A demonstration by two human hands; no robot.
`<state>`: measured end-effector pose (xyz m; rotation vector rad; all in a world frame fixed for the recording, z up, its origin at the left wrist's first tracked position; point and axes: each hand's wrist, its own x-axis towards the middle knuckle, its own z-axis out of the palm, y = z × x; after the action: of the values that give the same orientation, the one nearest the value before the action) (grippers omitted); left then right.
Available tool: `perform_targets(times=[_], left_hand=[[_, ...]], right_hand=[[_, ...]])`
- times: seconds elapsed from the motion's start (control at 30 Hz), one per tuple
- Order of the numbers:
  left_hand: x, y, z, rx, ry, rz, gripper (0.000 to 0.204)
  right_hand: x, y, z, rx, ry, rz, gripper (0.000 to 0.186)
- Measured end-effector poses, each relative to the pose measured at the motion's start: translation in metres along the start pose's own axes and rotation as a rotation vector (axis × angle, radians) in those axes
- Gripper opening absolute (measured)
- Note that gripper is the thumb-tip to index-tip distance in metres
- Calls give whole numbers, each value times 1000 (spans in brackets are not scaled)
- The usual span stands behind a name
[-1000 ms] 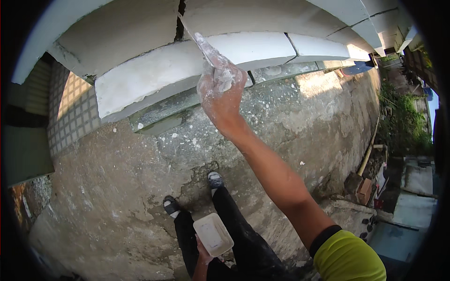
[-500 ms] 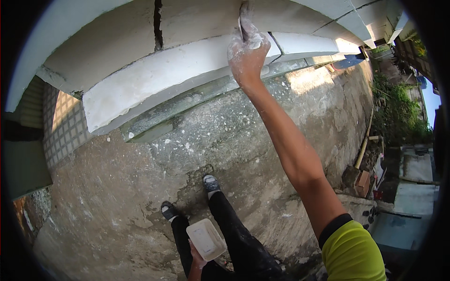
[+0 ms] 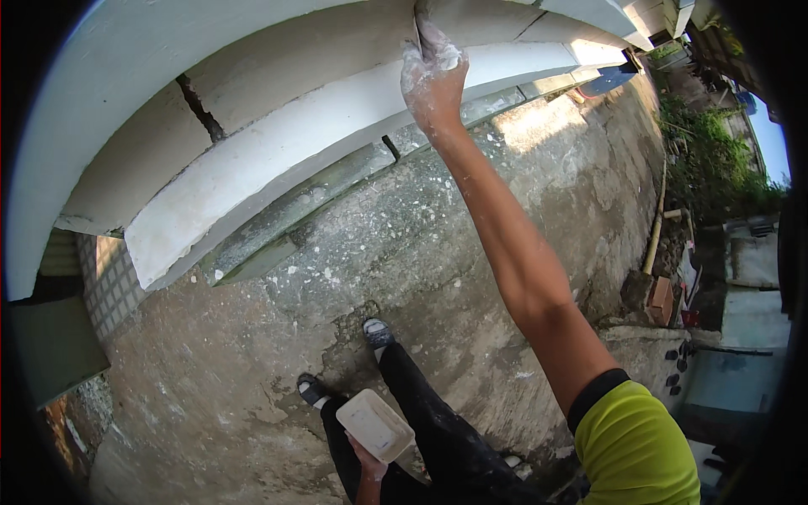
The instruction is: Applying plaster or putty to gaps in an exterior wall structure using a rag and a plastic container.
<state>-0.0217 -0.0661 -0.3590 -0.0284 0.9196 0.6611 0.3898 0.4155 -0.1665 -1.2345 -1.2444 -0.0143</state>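
My right hand [image 3: 433, 88], coated in white paste, grips a thin blade tool [image 3: 417, 32], probably a putty knife, raised against the greyish wall panels [image 3: 303, 46] at the top of the view. Its tip is hard to make out. Just below runs a long white ledge [image 3: 252, 156]. A dark crack [image 3: 199, 105] cuts the panel to the left of that hand. Low in front of my dark trousers, my left hand [image 3: 366, 457] holds a pale rectangular plastic container [image 3: 375, 425], whose inside shows whitish residue.
I stand on stained, speckled concrete [image 3: 210, 362]. A checkered paving strip [image 3: 118, 303] lies at left. To the right are a bamboo pole [image 3: 656, 227], bricks [image 3: 661, 299], plants [image 3: 707, 143] and pale sheets [image 3: 749, 320]. A blue object [image 3: 610, 80] sits beyond the ledge's far end.
My right hand with the tool has moved right along the wall, away from the crack it was beside. The view has shifted, with that crack further left. The container stays low in my left hand.
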Motion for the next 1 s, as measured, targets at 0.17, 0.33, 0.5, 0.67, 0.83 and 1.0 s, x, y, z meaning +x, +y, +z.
perform_targets(times=[0.17,0.33,0.5,0.67,0.83,1.0], left_hand=[[-14,19,25,-10,20,68,74],[-46,52,50,68,-137,127,80],[-103,82,46,299,-259,259,81],[-145,115,44,414,-317,378,78],[-164,137,45,340,-385,341,74],[-180,157,41,293,-418,257,70]], right_hand=[[-113,-99,-62,-314,-551,226,30],[-179,-206,-137,211,-229,870,23],[-282,-280,-209,79,-2,1111,21],[-349,-367,-215,120,26,1186,25],[-382,-431,-198,165,103,1219,22],[-366,-494,-194,176,257,1124,23]])
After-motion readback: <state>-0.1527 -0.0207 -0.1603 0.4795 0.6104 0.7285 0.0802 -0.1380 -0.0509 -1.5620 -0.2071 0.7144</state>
